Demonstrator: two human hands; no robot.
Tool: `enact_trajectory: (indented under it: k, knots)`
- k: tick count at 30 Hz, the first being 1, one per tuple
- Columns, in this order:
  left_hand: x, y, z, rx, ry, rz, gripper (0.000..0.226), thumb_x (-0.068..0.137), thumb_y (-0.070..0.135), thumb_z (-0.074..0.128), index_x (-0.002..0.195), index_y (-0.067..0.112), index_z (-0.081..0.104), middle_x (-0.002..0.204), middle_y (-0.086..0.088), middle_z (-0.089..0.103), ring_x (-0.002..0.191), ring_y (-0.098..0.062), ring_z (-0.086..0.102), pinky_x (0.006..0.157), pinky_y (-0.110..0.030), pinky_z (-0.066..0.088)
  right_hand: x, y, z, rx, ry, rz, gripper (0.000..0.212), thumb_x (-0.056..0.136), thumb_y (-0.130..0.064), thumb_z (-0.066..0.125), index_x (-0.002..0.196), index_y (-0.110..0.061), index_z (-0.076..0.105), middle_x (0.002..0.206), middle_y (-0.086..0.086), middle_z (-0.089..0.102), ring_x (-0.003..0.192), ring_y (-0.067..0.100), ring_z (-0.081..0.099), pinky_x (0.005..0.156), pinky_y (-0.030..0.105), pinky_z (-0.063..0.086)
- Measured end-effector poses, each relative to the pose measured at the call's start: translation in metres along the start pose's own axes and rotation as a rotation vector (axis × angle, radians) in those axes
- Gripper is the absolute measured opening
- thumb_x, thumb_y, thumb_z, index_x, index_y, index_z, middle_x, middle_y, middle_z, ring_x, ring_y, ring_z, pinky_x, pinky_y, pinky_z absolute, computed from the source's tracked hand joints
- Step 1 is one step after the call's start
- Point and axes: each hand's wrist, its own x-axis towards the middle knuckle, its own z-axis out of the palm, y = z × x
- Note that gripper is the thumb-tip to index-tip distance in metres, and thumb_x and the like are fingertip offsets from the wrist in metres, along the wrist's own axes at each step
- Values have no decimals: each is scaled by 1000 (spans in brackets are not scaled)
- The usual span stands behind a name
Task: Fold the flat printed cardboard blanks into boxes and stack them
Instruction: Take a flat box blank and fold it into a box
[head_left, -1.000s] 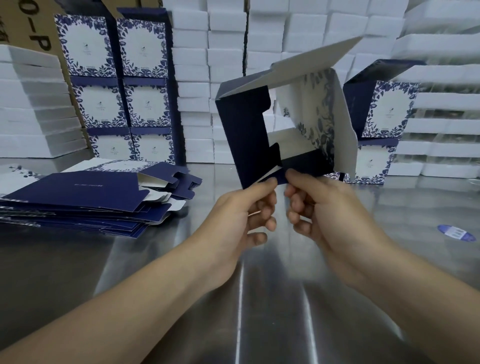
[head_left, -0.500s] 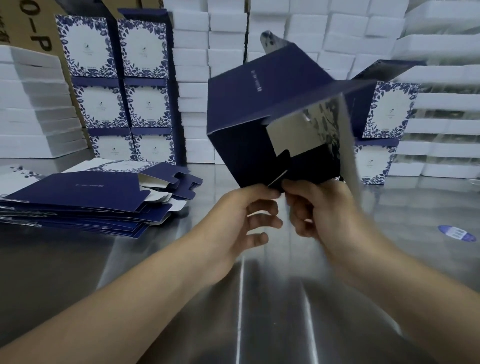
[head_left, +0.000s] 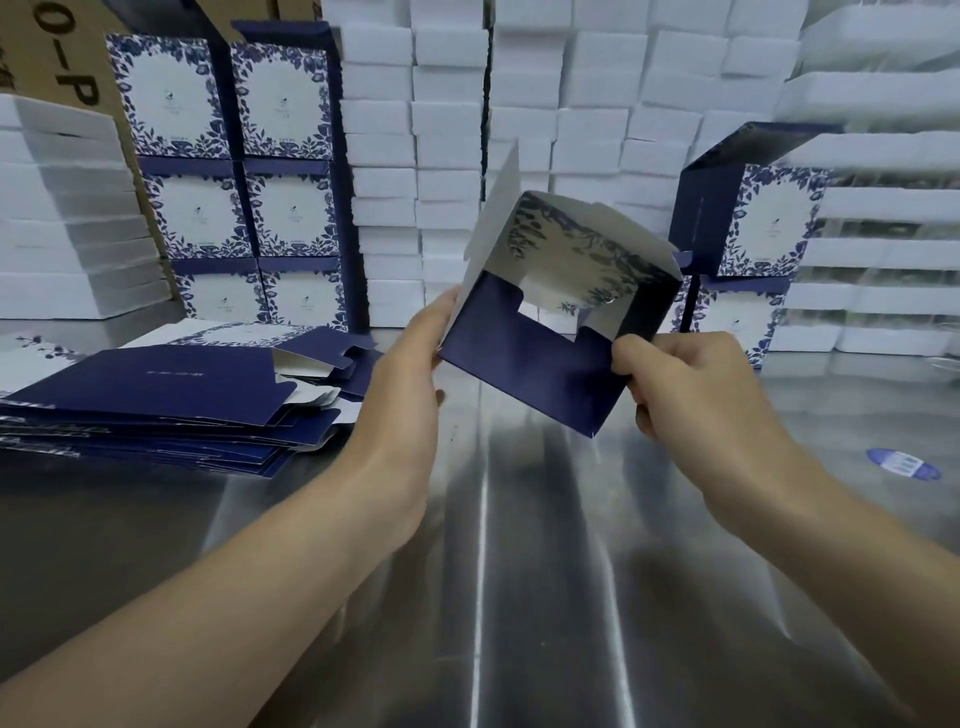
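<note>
Box (head_left: 524, 364) now turned open-end up, hands (head_left: 410, 374) apart.

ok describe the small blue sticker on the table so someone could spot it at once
Start at the shiny metal table and look to its far right edge, beyond the right hand. The sticker lies flat there alone: a small blue oval with a white patch.

Bare steel table (head_left: 519, 597) below; flat blanks (head_left: 156, 410) left, stacked boxes (head_left: 748, 228) right, behind.

Box (head_left: 545, 353) rotated, open end now facing camera; hands (head_left: 410, 364) (head_left: 691, 384) moved apart.
</note>
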Motion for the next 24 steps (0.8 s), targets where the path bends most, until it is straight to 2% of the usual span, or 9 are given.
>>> enact_trajectory:
  k: [2, 5, 8, 11, 14, 16, 18, 22, 24]
  knots:
    - [-3, 0, 3, 29, -12, 63, 31, 93, 62, 49, 99, 55, 78, 115, 29, 74, 115, 8, 62, 107, -38, 36, 2, 3, -1, -30, -1, -5, 43, 70, -40, 57, 66, -5, 34, 66, 8, 29, 65, 21, 25, 65, 44, 25]
    - [-4, -1, 2, 72, -32, 122, 47, 97, 67, 44, 121, 42, 75, 126, 26, 72, 124, 7, 60, 116, -40, 35, 4, 7, -2, -53, 15, 8, 55, 77, -56, 57, 65, -5, 39, 61, 6, 35, 59, 19, 30, 64, 43, 29]
    - [-5, -5, 2, 133, -2, 158, 53, 92, 70, 50, 118, 29, 73, 119, 18, 75, 117, 2, 64, 106, -32, 43, 5, 5, -4, 11, 27, 120, 81, 77, -93, 44, 50, -17, 46, 50, -4, 43, 45, 16, 39, 62, 38, 33]
    - [-7, -8, 3, 177, 13, 197, 46, 87, 64, 59, 109, 26, 72, 109, 14, 76, 106, 1, 67, 90, -16, 45, 5, 2, -7, 12, 9, 200, 93, 63, -111, 24, 41, -23, 47, 49, -4, 46, 39, 14, 41, 61, 37, 32]
    - [-8, -9, 3, 259, 7, 212, 38, 86, 55, 62, 111, 28, 72, 110, 12, 76, 113, -8, 68, 101, -34, 51, 4, 2, -10, -76, 9, 170, 96, 64, -110, 17, 40, -21, 45, 47, -4, 49, 38, 13, 43, 61, 35, 33]
    - [-8, -7, 1, 319, 5, 216, 36, 85, 53, 60, 111, 31, 72, 106, 14, 77, 108, -8, 70, 96, -39, 54, 2, 1, -10, -171, 37, 124, 100, 67, -107, 18, 49, -12, 44, 48, -1, 51, 43, 15, 45, 59, 35, 34]
    - [-8, -6, 0, 363, 18, 215, 38, 83, 60, 60, 108, 33, 71, 99, 16, 77, 97, -5, 70, 84, -31, 52, 0, -1, -11, -244, 69, 65, 104, 70, -105, 22, 59, -3, 42, 50, 1, 49, 49, 19, 44, 58, 35, 35]
    - [-5, -8, -3, 470, 85, 238, 48, 81, 75, 61, 103, 33, 71, 88, 18, 75, 83, 0, 69, 64, -11, 43, -7, -6, -10, -290, 75, -107, 84, 82, -95, 32, 56, -15, 34, 46, -3, 35, 46, 14, 33, 55, 36, 28]
    - [-1, -10, -4, 461, 130, 247, 40, 85, 65, 62, 102, 31, 72, 83, 15, 75, 79, 0, 70, 65, -17, 46, -10, -6, -8, -272, 66, -190, 80, 87, -90, 37, 62, -14, 32, 51, -4, 36, 52, 20, 41, 56, 39, 33]
